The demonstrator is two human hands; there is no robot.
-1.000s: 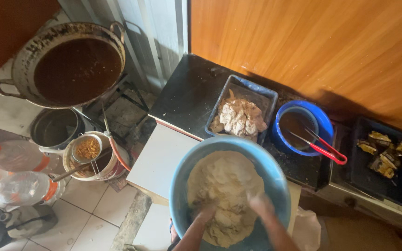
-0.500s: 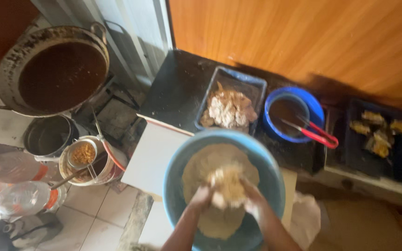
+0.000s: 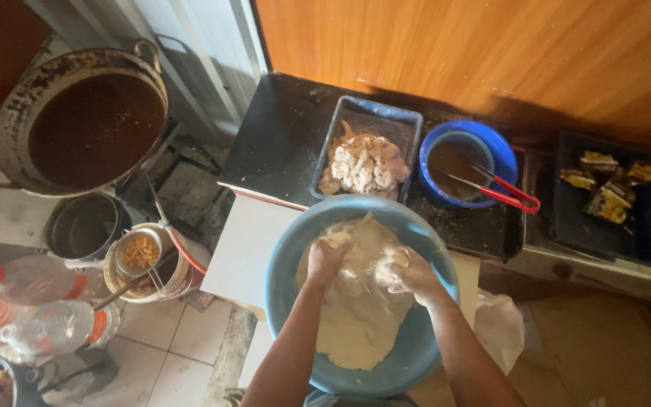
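dough [image 3: 356, 309] in blue bowl [image 3: 284, 256] is squeezed | left hand [image 3: 327, 256], right hand [image 3: 408, 273]: fingers closed on dough | still lumpy, more mixing left

One view is given, from a head-worn camera looking steeply down, close above the blue bowl [image 3: 288, 301]. The black surface [image 3: 280, 143] is seen beyond it and the floor [image 3: 167, 339] at left.

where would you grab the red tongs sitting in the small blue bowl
Grip the red tongs at the joined handle end, coming from the right. That end juts over the small blue bowl rim, while the tips slant down into the dark liquid.
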